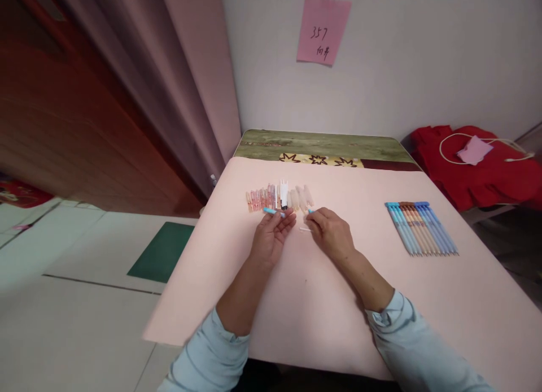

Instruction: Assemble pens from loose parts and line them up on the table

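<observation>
My left hand (271,236) is closed around a light-blue pen part (271,210), which juts out past the fingers to the left. Pinched in my right hand (332,231) is a small light-blue pen piece (311,211), mostly hidden by the fingers. On the table near those fingertips lies a thin white stick (305,229). Just beyond both hands is a row of pen parts: pinkish patterned barrels (259,199), slim white sticks with dark ends (283,193), and pale translucent tubes (301,197).
Several pens (422,229) in blue and brown lie side by side at the right of the pink-covered table (322,324). A red cloth (440,166) with a white cord is beyond the right edge. A curtain (199,70) hangs at the left, and a pink note (324,30) is on the wall.
</observation>
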`<act>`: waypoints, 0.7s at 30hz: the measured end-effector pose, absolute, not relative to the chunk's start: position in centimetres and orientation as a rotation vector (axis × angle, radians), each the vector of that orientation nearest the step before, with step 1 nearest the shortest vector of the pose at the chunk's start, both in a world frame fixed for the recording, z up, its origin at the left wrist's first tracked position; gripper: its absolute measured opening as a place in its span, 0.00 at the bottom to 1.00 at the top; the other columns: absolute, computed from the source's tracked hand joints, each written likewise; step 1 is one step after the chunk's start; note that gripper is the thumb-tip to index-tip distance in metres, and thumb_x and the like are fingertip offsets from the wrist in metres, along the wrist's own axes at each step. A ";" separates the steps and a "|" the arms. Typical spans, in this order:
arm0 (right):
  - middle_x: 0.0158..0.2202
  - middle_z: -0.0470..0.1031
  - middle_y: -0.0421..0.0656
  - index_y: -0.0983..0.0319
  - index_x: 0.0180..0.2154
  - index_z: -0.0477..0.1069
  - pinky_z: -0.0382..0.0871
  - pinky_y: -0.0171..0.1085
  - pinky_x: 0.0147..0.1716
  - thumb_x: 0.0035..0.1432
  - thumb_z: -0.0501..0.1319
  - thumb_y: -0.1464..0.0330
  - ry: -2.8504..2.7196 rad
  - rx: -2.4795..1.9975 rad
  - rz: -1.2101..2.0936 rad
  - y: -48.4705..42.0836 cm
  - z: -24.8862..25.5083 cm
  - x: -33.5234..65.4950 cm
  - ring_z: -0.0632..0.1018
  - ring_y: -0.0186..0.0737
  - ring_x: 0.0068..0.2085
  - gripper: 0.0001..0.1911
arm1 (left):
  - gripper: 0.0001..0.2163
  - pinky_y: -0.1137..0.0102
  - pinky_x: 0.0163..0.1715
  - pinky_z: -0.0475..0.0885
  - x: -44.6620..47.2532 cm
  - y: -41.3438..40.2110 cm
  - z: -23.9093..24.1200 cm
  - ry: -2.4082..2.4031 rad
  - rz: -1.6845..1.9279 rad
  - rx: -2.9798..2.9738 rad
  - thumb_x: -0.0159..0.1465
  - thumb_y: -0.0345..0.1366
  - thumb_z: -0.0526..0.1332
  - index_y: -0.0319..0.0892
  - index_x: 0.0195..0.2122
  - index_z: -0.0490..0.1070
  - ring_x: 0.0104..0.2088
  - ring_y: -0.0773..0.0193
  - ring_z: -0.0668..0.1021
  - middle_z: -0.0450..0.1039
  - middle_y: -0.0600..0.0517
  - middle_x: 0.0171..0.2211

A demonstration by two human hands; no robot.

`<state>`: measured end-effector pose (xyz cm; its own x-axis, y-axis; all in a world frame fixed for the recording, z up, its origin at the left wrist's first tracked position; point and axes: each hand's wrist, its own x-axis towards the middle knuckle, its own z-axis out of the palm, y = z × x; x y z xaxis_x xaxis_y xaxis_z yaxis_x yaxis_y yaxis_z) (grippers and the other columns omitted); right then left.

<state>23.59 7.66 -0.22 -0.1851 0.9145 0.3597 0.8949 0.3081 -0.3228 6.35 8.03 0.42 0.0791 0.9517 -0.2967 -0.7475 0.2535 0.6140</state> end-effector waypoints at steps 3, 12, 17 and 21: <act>0.40 0.77 0.43 0.59 0.39 0.74 0.62 0.32 0.35 0.67 0.53 0.67 -1.994 -1.564 0.044 7.4 0.2 23.5 0.75 0.36 0.40 0.11 | 0.06 0.65 0.44 0.75 6.2 8.0 0.7 0.768 1.317 0.321 0.59 0.31 0.67 0.38 0.36 0.73 0.31 0.67 0.79 0.79 0.47 0.35; 0.33 0.77 0.41 0.59 0.37 0.75 0.59 0.34 0.33 0.64 0.55 0.66 -2.370 -1.348 0.056 6.0 0.6 23.5 0.74 0.36 0.34 0.10 | 0.03 0.71 0.37 0.77 5.9 8.4 0.9 0.801 1.341 0.244 0.59 0.30 0.66 0.37 0.33 0.74 0.28 0.71 0.78 0.77 0.50 0.31; 0.33 0.77 0.40 0.58 0.35 0.76 0.59 0.34 0.33 0.63 0.57 0.66 -2.471 -1.317 0.119 5.7 0.6 23.5 0.75 0.36 0.34 0.09 | 0.02 0.72 0.37 0.77 5.7 8.4 0.7 0.805 1.345 0.234 0.60 0.29 0.66 0.36 0.33 0.74 0.28 0.71 0.78 0.78 0.49 0.32; 0.35 0.78 0.40 0.57 0.38 0.77 0.61 0.33 0.34 0.64 0.56 0.64 -2.326 -1.403 0.152 5.9 0.5 23.5 0.76 0.35 0.35 0.10 | 0.03 0.72 0.36 0.78 5.7 8.4 0.6 0.799 1.346 0.220 0.59 0.29 0.66 0.35 0.34 0.75 0.27 0.71 0.78 0.78 0.49 0.32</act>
